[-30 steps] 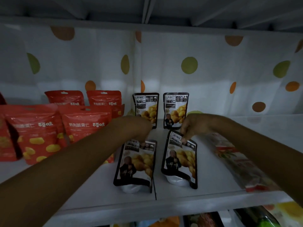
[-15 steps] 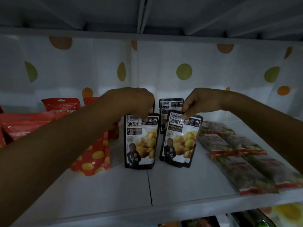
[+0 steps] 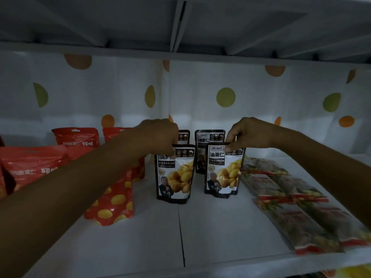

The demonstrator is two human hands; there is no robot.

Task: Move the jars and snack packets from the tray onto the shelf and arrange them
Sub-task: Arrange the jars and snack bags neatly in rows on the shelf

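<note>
Two black chestnut packets stand upright mid-shelf. My left hand (image 3: pixel 158 137) pinches the top edge of the left black packet (image 3: pixel 176 177). My right hand (image 3: pixel 247 135) pinches the top of the right black packet (image 3: pixel 222 173). Behind them stand two more black packets, one (image 3: pixel 206 141) plainly seen, the other (image 3: pixel 183 135) mostly hidden by my left hand. Red chestnut packets (image 3: pixel 112 199) stand at the left, partly behind my left forearm. No jars or tray are in view.
Several long clear snack packets (image 3: pixel 291 199) lie flat on the right of the white shelf (image 3: pixel 200 237). A dotted white cloth (image 3: pixel 224 97) forms the back. Another shelf board hangs close overhead. A seam runs down the shelf's middle.
Both black packets went from lying flat to standing upright, lifted by their tops. Since half a second ago they sit slightly farther apart and squarer, and my hands stay on them.
</note>
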